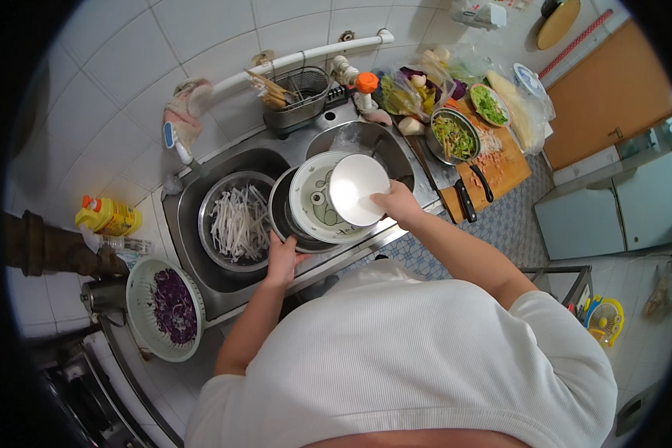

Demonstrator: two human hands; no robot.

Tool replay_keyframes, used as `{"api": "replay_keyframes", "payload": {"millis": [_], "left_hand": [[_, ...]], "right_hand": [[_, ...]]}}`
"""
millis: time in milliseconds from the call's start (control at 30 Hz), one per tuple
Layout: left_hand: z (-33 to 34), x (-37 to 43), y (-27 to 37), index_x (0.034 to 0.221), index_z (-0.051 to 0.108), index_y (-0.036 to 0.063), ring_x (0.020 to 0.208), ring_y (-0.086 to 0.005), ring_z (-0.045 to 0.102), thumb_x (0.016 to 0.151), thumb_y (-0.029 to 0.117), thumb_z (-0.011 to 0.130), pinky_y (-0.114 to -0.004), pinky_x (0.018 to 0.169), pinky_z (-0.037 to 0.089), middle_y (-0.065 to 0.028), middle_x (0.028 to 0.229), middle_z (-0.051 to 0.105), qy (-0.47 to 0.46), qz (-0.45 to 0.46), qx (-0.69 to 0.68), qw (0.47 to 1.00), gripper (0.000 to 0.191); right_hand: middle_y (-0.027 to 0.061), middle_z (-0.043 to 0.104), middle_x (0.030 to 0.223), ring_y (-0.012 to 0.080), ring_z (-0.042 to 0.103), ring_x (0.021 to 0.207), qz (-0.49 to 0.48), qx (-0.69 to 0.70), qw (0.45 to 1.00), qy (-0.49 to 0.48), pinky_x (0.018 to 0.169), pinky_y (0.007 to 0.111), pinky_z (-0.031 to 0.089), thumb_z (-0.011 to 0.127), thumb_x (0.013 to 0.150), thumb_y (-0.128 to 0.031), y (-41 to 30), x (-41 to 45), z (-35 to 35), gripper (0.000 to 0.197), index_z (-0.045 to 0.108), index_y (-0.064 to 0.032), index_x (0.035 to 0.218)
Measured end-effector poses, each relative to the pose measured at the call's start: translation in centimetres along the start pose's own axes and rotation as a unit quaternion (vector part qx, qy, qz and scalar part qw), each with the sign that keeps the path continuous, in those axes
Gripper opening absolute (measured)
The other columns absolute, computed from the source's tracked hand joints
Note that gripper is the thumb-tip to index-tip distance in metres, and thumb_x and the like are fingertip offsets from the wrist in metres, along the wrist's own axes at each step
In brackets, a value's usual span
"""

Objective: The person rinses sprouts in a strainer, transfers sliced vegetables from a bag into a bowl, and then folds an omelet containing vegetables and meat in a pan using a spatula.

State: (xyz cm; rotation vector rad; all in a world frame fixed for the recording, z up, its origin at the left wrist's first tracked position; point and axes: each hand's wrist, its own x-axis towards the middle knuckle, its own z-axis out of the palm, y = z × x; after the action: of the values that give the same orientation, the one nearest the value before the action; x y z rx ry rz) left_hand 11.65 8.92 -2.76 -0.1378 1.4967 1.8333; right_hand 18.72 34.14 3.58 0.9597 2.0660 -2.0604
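My right hand [400, 206] grips the rim of a small white bowl [357, 187], its thumb over the edge. The bowl overlaps a larger plate or shallow bowl with a green cartoon print [308, 196]. Under that sits a dark-inside metal bowl or pot [279, 210], whose near left rim my left hand [283, 259] holds. This stack is over the divider and front edge of the double sink. Just left, a metal basin [204, 224] with enoki mushrooms [241, 224] sits in the left sink basin. Whether my right fingers also touch the printed piece is hidden.
Right of the sink, a cutting board [504, 178] bears chopped bits, a kitchen knife [466, 200] and a pot of shredded vegetables [453, 137]. A colander of shredded purple cabbage [173, 305] stands left. An orange-handled tap [366, 83] and a wire basket [308, 84] are behind.
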Motion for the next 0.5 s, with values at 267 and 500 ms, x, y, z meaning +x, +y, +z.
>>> {"api": "replay_keyframes", "payload": {"millis": [267,500], "left_hand": [[4.6,-1.8,3.5,0.126,0.023,0.0123,0.097,-0.0259,0.052,0.082,0.003,0.04,-0.037,0.068,0.051,-0.0123,0.118,0.041,-0.027,0.018,0.002,0.999,0.049],[12.2,-2.8,6.8,0.133,0.015,0.0159,0.099,-0.0228,0.05,0.084,0.003,0.038,-0.034,0.067,0.051,-0.012,0.123,0.036,-0.12,0.034,0.048,0.991,0.056]], "right_hand": [[0.0101,0.06,0.08,0.0173,0.058,0.064,-0.006,0.16,0.975,0.153,0.052,0.028,0.048,0.056,0.073,-0.01,-0.8,-7.5,-7.9,0.029,0.054,0.0019,0.099],[0.0108,0.059,0.086,0.0185,0.058,0.07,-0.027,0.223,0.912,0.343,0.054,0.03,0.048,0.055,0.073,-0.01,0.3,-14.1,-20.0,0.03,0.053,0.0014,0.101]]}}
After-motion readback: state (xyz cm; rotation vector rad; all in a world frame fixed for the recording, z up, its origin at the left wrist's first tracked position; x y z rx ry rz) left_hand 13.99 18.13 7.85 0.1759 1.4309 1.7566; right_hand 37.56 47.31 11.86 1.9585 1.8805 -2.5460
